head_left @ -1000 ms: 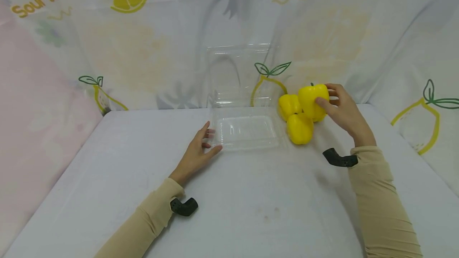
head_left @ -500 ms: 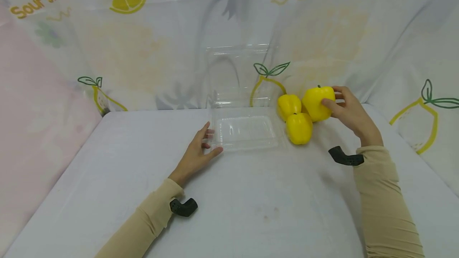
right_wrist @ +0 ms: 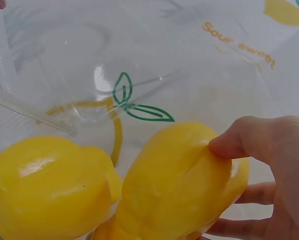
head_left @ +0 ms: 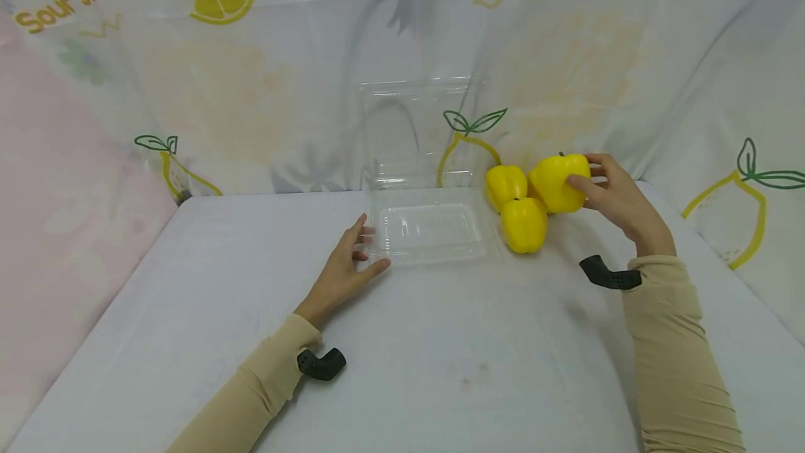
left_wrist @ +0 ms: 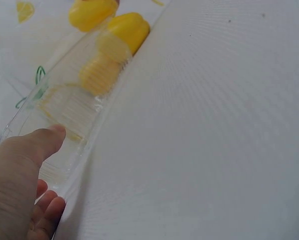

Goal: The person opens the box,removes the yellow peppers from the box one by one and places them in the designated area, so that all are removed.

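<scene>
In the head view, my right hand (head_left: 619, 198) grips a yellow bell pepper (head_left: 564, 182), thumb on the near side and fingers behind it. More of the same yellow shows beneath that pepper (right_wrist: 112, 231) in the right wrist view. Two other yellow bell peppers, one at the back (head_left: 506, 186) and one in front (head_left: 524, 226), sit beside the right side of a clear plastic clamshell box (head_left: 434, 255). The box stands with its lid raised and nothing inside. My left hand (head_left: 339, 268) rests at its left side, fingers and thumb loosely spread along the wall.
The box's clear lid (head_left: 418, 86) leans up at the back against a lemon-print cloth (head_left: 283, 89). A white cloth covers the table (head_left: 415, 362). Each beige sleeve carries a black wrist camera, one left (head_left: 322, 364) and one right (head_left: 610, 275).
My right hand has shifted a little to the right with the held bell pepper, mostly in the earlier half second. My left hand and the box stay in place.
</scene>
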The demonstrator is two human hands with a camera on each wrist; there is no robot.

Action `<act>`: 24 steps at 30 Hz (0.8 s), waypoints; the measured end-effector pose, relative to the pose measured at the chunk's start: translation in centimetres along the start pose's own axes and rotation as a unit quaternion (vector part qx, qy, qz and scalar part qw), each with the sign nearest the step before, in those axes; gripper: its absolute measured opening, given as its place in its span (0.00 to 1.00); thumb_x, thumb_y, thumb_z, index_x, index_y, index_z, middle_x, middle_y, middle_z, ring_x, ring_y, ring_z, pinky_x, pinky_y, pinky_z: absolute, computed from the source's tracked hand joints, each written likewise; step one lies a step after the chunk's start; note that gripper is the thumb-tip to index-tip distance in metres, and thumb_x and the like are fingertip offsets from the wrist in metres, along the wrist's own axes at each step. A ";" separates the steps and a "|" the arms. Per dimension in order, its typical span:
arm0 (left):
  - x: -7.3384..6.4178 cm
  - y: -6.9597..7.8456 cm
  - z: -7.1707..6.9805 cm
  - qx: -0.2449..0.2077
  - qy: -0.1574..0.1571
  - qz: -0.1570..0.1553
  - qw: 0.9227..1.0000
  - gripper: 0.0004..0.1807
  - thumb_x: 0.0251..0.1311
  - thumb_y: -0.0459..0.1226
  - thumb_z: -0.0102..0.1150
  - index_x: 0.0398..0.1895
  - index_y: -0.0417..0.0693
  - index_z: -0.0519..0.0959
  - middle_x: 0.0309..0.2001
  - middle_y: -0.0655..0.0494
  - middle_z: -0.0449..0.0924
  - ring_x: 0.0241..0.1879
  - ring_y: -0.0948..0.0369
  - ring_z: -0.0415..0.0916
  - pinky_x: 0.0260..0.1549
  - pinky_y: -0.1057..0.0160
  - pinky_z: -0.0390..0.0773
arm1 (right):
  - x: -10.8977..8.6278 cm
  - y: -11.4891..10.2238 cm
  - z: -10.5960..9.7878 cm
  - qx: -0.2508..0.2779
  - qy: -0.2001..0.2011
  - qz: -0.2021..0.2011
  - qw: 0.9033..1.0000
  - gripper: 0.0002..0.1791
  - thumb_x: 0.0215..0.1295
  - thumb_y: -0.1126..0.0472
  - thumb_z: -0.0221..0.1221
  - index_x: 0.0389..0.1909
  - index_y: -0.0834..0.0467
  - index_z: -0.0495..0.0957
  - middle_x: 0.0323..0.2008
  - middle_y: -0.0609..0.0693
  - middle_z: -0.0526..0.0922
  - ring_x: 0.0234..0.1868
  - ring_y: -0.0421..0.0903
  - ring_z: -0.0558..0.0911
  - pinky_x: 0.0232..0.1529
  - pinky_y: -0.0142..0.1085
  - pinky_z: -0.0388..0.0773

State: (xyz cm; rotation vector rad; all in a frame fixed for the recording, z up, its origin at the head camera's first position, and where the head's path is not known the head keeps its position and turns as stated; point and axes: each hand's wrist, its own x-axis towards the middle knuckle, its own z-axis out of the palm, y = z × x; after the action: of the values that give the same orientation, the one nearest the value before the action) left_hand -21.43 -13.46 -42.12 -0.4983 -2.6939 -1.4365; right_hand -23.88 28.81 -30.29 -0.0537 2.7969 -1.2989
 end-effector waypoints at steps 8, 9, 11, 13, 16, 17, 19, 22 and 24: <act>0.0 0.0 0.0 0.003 0.000 0.000 1.000 0.49 0.56 0.44 0.65 0.74 0.46 0.46 0.63 0.48 0.66 0.48 0.51 0.75 0.52 0.53 0.75 | 0.0 0.4 -0.1 -0.002 -0.016 0.003 1.000 0.44 0.68 0.39 0.47 0.73 0.60 0.41 0.70 0.69 0.51 0.63 0.63 0.63 0.47 0.29 0.74; 0.0 0.0 0.0 0.003 -0.001 0.000 1.000 0.49 0.56 0.44 0.65 0.74 0.46 0.46 0.63 0.48 0.66 0.48 0.51 0.75 0.52 0.53 0.75 | 0.0 0.5 -0.1 -0.002 -0.018 0.004 1.000 0.44 0.68 0.39 0.47 0.73 0.60 0.41 0.70 0.69 0.50 0.63 0.63 0.63 0.49 0.33 0.75; 0.0 0.0 0.0 0.004 0.000 -0.001 1.000 0.49 0.56 0.45 0.65 0.74 0.46 0.46 0.63 0.49 0.66 0.47 0.51 0.75 0.52 0.54 0.75 | 0.0 0.5 -0.2 -0.001 -0.023 0.007 1.000 0.44 0.68 0.39 0.47 0.73 0.60 0.41 0.70 0.68 0.50 0.64 0.63 0.62 0.54 0.41 0.74; 0.0 0.0 0.0 0.005 0.000 -0.002 1.000 0.50 0.56 0.45 0.65 0.75 0.47 0.46 0.63 0.49 0.66 0.47 0.51 0.75 0.52 0.54 0.75 | 0.1 0.6 -0.2 -0.002 -0.026 0.013 1.000 0.44 0.68 0.39 0.46 0.73 0.60 0.41 0.71 0.67 0.49 0.65 0.62 0.61 0.57 0.47 0.73; 0.0 0.0 0.0 0.006 0.000 -0.001 1.000 0.50 0.56 0.46 0.65 0.75 0.47 0.45 0.63 0.49 0.66 0.47 0.52 0.75 0.52 0.54 0.75 | 0.2 0.7 -0.2 0.000 -0.033 0.019 0.999 0.44 0.68 0.39 0.46 0.73 0.60 0.41 0.71 0.67 0.48 0.66 0.63 0.60 0.61 0.55 0.69; 0.0 0.0 0.0 0.006 0.000 -0.001 1.000 0.50 0.56 0.46 0.65 0.75 0.47 0.45 0.63 0.49 0.66 0.47 0.52 0.75 0.52 0.54 0.75 | 0.2 0.8 -0.2 0.001 -0.036 0.021 0.999 0.44 0.68 0.39 0.46 0.73 0.60 0.41 0.71 0.67 0.48 0.66 0.63 0.60 0.61 0.56 0.67; 0.0 0.0 0.0 0.004 -0.001 0.000 1.000 0.50 0.56 0.46 0.65 0.75 0.47 0.45 0.63 0.49 0.66 0.47 0.52 0.75 0.52 0.54 0.75 | 0.2 0.8 -0.3 0.002 -0.041 0.025 0.999 0.45 0.68 0.38 0.46 0.73 0.61 0.41 0.71 0.67 0.47 0.66 0.64 0.60 0.62 0.57 0.66; 0.0 0.0 0.0 0.002 0.000 -0.001 1.000 0.50 0.56 0.46 0.66 0.75 0.47 0.46 0.63 0.49 0.66 0.47 0.52 0.75 0.52 0.53 0.75 | 0.2 0.9 -0.3 0.000 -0.049 0.032 0.998 0.45 0.68 0.38 0.46 0.73 0.61 0.41 0.71 0.68 0.46 0.65 0.64 0.61 0.62 0.57 0.66; 0.0 0.0 -0.1 0.001 -0.001 -0.003 1.000 0.50 0.56 0.46 0.65 0.75 0.47 0.46 0.63 0.49 0.66 0.47 0.52 0.75 0.52 0.54 0.75 | 0.2 1.0 -0.4 -0.002 -0.053 0.035 0.998 0.45 0.68 0.38 0.46 0.73 0.61 0.41 0.71 0.68 0.47 0.65 0.64 0.61 0.62 0.57 0.66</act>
State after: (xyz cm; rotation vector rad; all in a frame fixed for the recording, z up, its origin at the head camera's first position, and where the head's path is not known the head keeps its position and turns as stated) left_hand -21.41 -13.50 -42.08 -0.4924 -2.7000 -1.4349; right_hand -24.15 29.71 -30.84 -0.0252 2.6881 -1.2361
